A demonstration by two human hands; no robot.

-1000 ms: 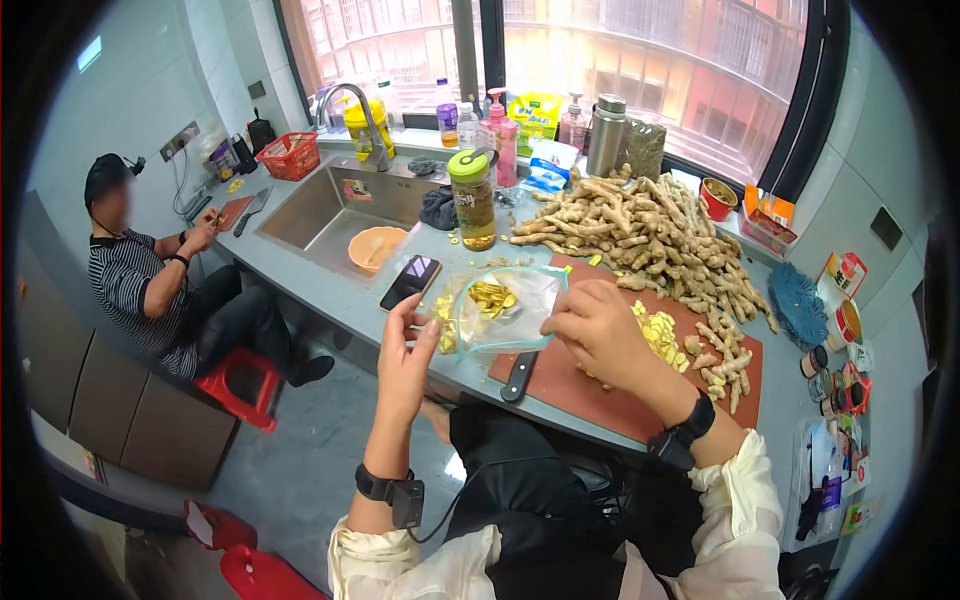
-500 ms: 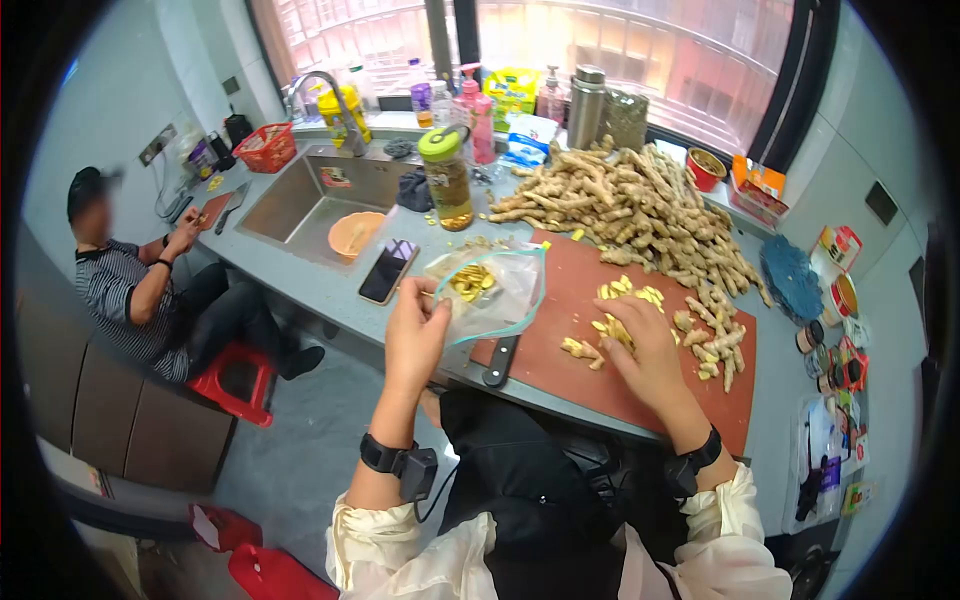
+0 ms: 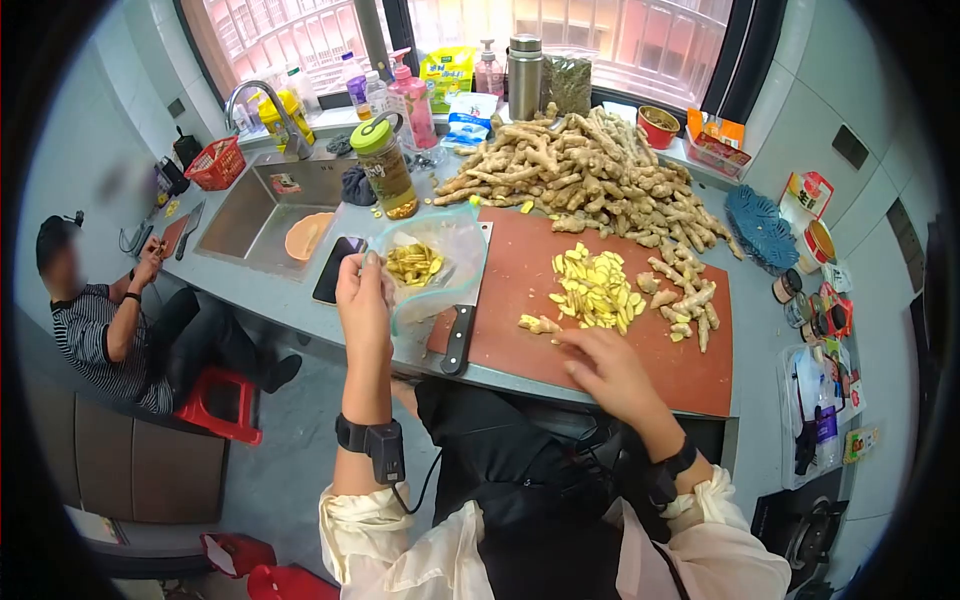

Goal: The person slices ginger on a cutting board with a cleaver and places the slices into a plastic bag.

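Note:
My left hand (image 3: 365,297) pinches the left rim of a clear zip bag (image 3: 455,262), which holds ginger slices (image 3: 413,264). My right hand (image 3: 602,368) hovers over the front of a brown cutting board (image 3: 510,290), fingers apart, beside a small ginger piece (image 3: 538,324). A heap of yellow ginger slices (image 3: 597,288) lies just beyond it. Uncut ginger pieces (image 3: 688,290) sit right of the slices, and a large pile of ginger (image 3: 590,170) rises behind. A knife (image 3: 458,338) lies at the board's left, its blade partly hidden under the bag.
A phone (image 3: 338,268) and a green-lidded bottle (image 3: 386,170) stand left of the bag, near the sink (image 3: 240,225). At the far left a person (image 3: 120,310) sits on a red stool (image 3: 222,400). Jars (image 3: 790,287) line the right side.
My right hand has drawn back toward the board's front edge, uncovering the slices. My left hand still holds the bag. The camera view has shifted.

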